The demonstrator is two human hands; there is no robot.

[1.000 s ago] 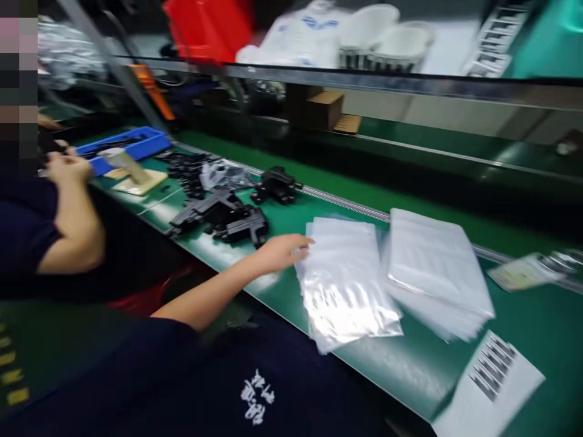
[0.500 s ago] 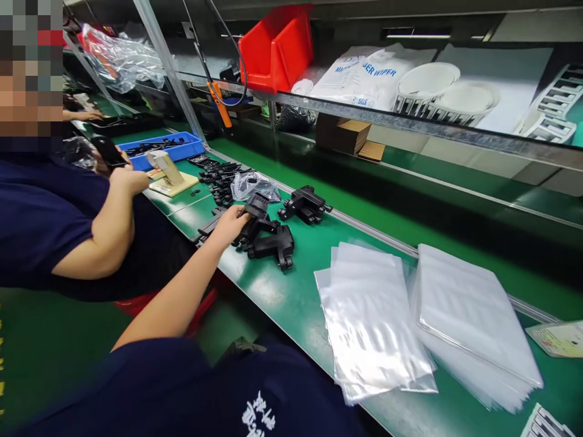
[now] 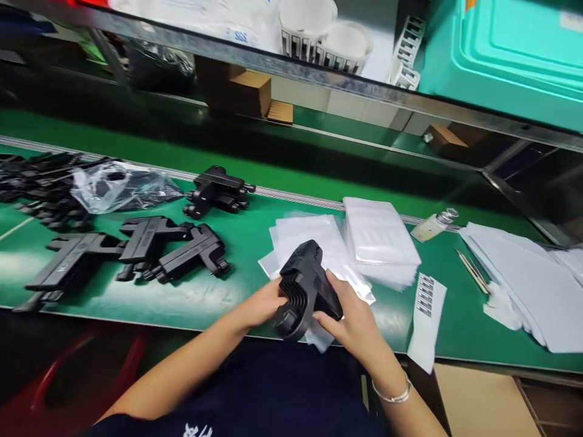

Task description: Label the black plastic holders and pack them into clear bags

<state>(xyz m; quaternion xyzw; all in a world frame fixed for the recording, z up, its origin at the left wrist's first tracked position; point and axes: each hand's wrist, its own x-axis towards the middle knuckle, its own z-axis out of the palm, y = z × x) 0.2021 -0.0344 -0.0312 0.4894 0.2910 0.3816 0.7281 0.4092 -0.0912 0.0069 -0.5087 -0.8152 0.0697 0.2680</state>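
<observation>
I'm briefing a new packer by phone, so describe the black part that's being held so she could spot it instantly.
On the green bench, at its near edge in front of the clear bag stacks, both hands grip one black plastic part. Unlike the flat black parts lying to the left, it is lifted and shows a ribbed side.

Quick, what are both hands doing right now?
Left hand: closed on the black plastic part.
Right hand: closed on the same part.

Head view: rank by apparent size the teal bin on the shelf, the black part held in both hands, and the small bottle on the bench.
1. Teal bin, cropped by the frame.
2. Black ribbed part, though nearness to the camera enlarges it.
3. Small bottle.
</observation>
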